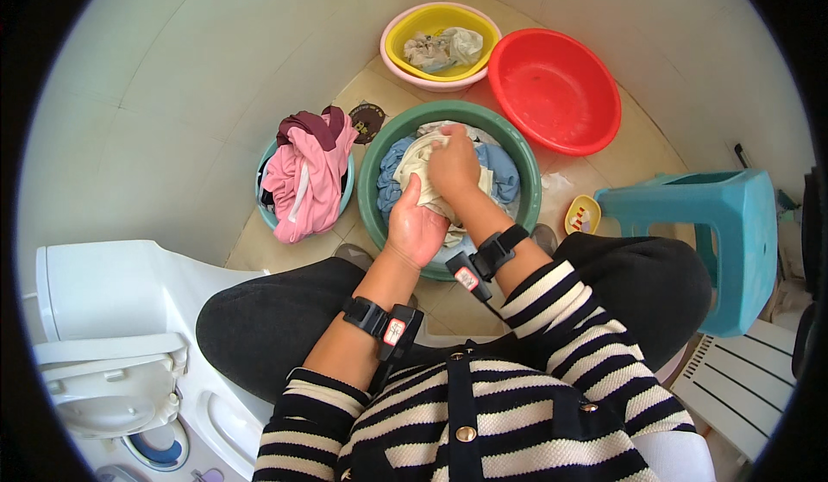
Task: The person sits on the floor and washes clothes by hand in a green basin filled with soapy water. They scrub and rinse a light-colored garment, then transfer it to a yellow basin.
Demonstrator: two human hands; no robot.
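Note:
A green basin [373, 196] stands on the floor between my knees, with wet-looking clothes in it. My left hand [417, 228], palm turned up and thumb raised, holds the lower part of a cream-coloured garment [416, 161]. Curled closed over the same garment is my right hand [454, 166], just above and to the right of the left one. Blue cloth [500, 172] lies around the garment on both sides. What kind of garment the cream one is cannot be made out, and its underside is hidden by my hands.
Left of the green basin, a light-blue basin [348, 190] is heaped with pink clothes [304, 176]. A red basin [552, 85] and a yellow basin [398, 44] stand behind. At right are a small yellow dish [571, 222] and a teal stool [743, 249]; at left, a white toilet [103, 284].

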